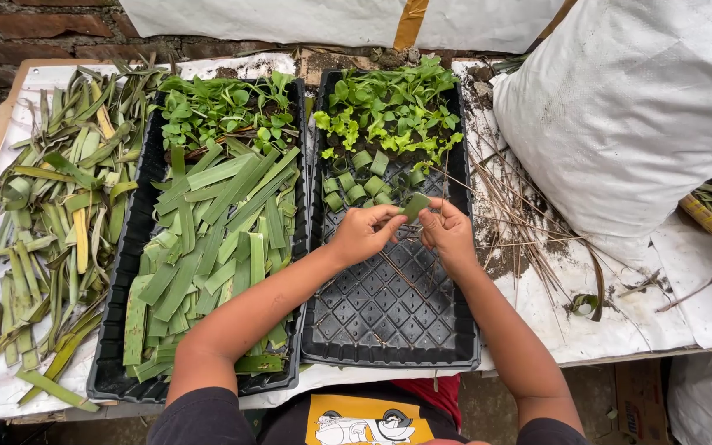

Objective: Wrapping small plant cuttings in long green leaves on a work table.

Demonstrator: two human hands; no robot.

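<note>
Both arms reach forward, bent a little. The left hand (364, 233) and right hand (448, 232) meet, fingers pinched close together.

Large white sack (628, 107) at right, pile of long leaves (51, 214) at left, brick wall (35, 29) behind

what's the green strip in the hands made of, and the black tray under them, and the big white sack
Green strip: looks like a cut piece of plant leaf, matte green, bending between both hands' fingers. Black tray: likely thin moulded plastic, slightly glossy, with a pressed grid of cells. White sack: seems woven plastic, given its fine weave texture and stiff folds.
</note>
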